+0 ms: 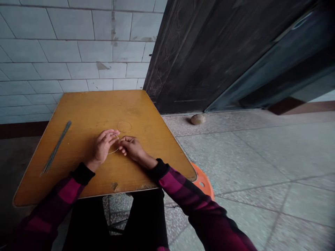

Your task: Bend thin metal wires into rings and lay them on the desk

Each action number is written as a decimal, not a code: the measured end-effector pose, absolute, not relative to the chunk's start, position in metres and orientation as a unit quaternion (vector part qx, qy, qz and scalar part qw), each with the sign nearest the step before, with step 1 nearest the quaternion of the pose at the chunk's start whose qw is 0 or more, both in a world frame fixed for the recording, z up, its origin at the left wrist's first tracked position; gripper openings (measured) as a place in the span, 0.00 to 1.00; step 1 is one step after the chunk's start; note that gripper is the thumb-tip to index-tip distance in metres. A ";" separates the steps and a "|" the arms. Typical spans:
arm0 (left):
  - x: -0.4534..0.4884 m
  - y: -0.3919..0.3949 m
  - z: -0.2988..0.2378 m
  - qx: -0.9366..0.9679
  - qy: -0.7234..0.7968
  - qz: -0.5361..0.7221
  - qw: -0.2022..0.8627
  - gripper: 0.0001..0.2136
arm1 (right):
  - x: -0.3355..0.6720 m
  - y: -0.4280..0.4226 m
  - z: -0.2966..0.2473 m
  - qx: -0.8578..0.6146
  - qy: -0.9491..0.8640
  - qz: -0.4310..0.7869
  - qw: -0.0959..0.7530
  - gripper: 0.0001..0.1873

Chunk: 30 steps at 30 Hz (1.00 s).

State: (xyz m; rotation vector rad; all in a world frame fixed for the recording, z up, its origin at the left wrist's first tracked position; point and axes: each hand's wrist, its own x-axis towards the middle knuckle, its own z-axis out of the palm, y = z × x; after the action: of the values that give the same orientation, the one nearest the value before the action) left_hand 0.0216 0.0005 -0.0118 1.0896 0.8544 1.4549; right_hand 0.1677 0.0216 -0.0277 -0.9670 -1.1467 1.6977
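Observation:
My left hand (103, 146) and my right hand (131, 148) meet near the middle of a yellow wooden tabletop (117, 106). Between them is a thin loop of pale wire (117, 149), pinched by the fingers of both hands. Part of the loop is hidden by my fingers. A second wire ring (124, 127) lies flat on the table just beyond my hands, not touching them. A bundle of long, thin grey metal rods (56, 148) lies near the left edge, well away from my left hand.
The table's far corner stands against a white tiled wall (73, 50) and a dark carved door (199, 55). An orange stool (202, 181) shows past the table's right edge. A round brown stone (198, 119) sits on the speckled floor.

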 end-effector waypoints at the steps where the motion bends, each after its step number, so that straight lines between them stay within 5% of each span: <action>1: 0.022 0.001 -0.011 0.446 0.356 0.612 0.548 0.17 | 0.167 0.021 -0.028 -0.383 -0.455 0.685 0.420 0.09; 30: 0.021 0.005 -0.013 0.416 0.360 0.620 0.559 0.24 | 0.168 0.023 -0.030 -0.398 -0.489 0.666 0.397 0.08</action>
State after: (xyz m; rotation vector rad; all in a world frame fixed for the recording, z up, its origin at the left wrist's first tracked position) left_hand 0.0211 0.0049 -0.0129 0.9805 0.8492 1.4626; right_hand 0.1680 0.0225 -0.0305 -1.0081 -1.2395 1.6880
